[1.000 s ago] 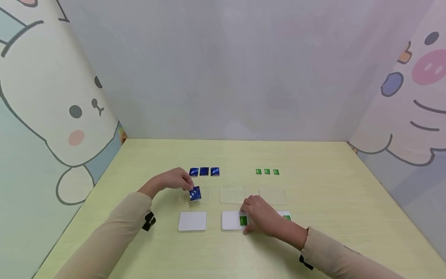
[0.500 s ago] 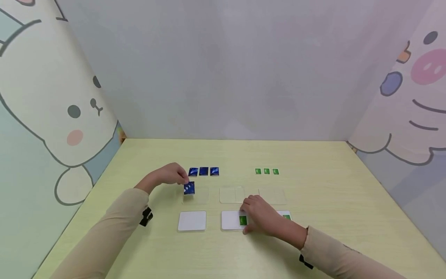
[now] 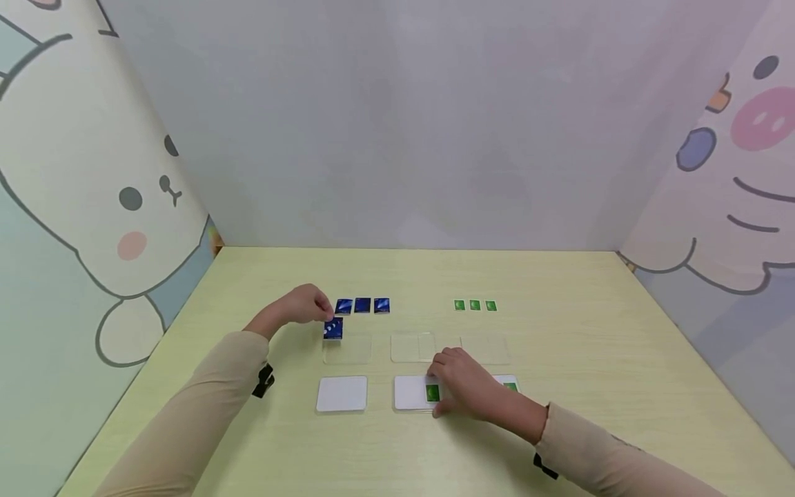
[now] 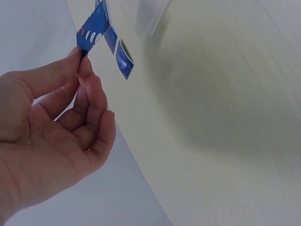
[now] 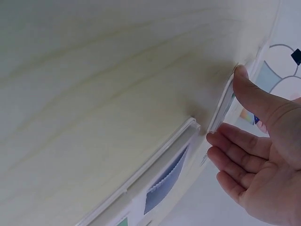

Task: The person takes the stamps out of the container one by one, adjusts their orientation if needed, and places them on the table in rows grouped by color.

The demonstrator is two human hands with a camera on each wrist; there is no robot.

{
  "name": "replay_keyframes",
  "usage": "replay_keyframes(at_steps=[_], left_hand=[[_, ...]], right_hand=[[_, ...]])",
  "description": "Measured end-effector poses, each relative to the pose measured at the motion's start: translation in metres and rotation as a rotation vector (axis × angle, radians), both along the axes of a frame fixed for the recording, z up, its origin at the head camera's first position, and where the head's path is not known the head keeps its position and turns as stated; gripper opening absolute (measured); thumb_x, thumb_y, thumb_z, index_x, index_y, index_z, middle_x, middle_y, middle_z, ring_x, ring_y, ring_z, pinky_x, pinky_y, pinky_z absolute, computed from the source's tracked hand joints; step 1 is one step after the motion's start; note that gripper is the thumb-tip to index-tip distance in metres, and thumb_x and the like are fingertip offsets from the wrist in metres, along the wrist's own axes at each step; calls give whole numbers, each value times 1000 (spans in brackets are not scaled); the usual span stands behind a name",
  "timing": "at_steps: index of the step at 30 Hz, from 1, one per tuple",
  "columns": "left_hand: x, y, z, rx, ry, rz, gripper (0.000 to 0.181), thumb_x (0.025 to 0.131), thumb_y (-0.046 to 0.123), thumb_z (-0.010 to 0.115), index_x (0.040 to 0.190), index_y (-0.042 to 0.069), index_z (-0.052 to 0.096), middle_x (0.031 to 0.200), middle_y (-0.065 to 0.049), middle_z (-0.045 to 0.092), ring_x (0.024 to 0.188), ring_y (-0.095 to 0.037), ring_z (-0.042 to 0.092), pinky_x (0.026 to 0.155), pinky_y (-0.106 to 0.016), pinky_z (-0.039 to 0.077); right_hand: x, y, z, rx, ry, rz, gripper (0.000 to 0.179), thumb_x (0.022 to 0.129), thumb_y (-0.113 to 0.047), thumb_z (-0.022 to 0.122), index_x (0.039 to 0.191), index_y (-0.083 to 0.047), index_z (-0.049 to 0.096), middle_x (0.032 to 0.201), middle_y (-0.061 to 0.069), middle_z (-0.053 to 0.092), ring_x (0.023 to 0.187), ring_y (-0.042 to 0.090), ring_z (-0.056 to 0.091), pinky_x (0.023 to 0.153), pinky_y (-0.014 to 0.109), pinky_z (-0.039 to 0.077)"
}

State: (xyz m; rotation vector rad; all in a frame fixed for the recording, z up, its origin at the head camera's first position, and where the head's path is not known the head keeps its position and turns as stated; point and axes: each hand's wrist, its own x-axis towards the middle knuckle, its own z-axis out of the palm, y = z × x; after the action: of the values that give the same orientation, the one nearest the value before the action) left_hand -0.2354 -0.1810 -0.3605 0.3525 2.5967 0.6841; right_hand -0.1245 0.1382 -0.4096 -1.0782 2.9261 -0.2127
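Observation:
My left hand [image 3: 303,304] pinches a small blue stamp [image 3: 333,328] by its upper edge, between thumb and fingertips. White crescent marks show on the stamp [image 4: 92,31] in the left wrist view, and it is held above the table. My right hand [image 3: 468,388] grips the middle front case [image 3: 410,393], which has a white backing, thumb on the near edge and fingers on the far edge. A green stamp [image 3: 433,393] lies on that case; the hand hides its right part. In the right wrist view, thumb and fingers of the right hand [image 5: 263,150] straddle the case's edges.
Three blue stamps [image 3: 363,305] and three green stamps [image 3: 475,305] lie in rows at the back. Clear plastic pieces [image 3: 355,349] form a middle row. A white-backed case [image 3: 341,395] is front left; another [image 3: 506,379] is partly behind the right hand. Walls border the table.
My left hand has moved back and to the left with the blue stamp, from over the left clear piece towards the row of blue stamps. The right hand has stayed in place.

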Motion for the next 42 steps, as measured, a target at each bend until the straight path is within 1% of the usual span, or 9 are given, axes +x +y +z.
replay_keyframes(at_steps=[6,14,17,21,24,25,30,36,42], left_hand=[[-5,-1,-4,-19,15,33,13,93,9,62,95,0,72,88,-8,67,79,-17,51,69,-25,41],[-7,-3,-1,-43,23,68,12,93,9,63,93,1,72,89,-10,69,79,-18,52,68,-26,43],[-10,-6,-2,-47,22,70,11,93,9,64,91,2,73,88,-10,68,78,-19,53,69,-27,44],[-14,-9,-7,-61,43,61,11,92,9,65,87,5,72,82,-7,66,73,-18,52,65,-27,43],[-16,-10,-10,-74,60,82,12,92,8,63,87,3,72,81,-8,66,71,-17,51,64,-27,42],[-15,-9,-9,-82,58,101,12,93,8,63,89,2,73,83,-9,67,73,-18,52,65,-27,43],[-15,-6,-10,-108,97,135,13,94,7,61,92,0,72,85,-10,68,71,-16,52,63,-25,41],[-24,-6,-15,-157,151,150,13,93,7,59,92,1,71,85,-9,68,71,-17,54,68,-30,44],[-31,-4,-15,-188,189,145,14,94,9,59,92,2,71,85,-9,69,72,-18,55,79,-39,46]], right_hand=[[0,1,0,6,-9,1,54,65,-43,89,102,-8,71,98,0,71,91,15,57,92,36,48],[0,1,0,3,-7,8,54,65,-42,89,101,-7,71,96,0,70,89,14,56,91,35,48],[0,1,-1,1,-6,7,53,65,-42,89,101,-8,71,96,-1,70,88,13,55,90,35,48],[0,1,-2,2,-3,7,54,65,-43,89,102,-9,71,96,-2,70,88,12,55,90,34,48],[-1,0,-3,5,-6,6,54,65,-44,89,102,-9,71,96,-2,70,87,12,54,90,34,48],[-1,0,-3,8,-10,5,54,65,-44,88,102,-9,71,96,-2,70,87,12,54,90,34,48],[-1,0,-3,16,-22,-1,55,66,-45,88,103,-9,71,96,-2,70,88,12,55,91,34,48],[0,1,-2,18,-5,5,54,66,-46,87,102,-9,71,95,-3,70,89,12,56,91,34,48],[-2,1,-3,5,-1,3,55,65,-46,88,102,-9,71,96,-2,70,88,12,55,89,33,48]])
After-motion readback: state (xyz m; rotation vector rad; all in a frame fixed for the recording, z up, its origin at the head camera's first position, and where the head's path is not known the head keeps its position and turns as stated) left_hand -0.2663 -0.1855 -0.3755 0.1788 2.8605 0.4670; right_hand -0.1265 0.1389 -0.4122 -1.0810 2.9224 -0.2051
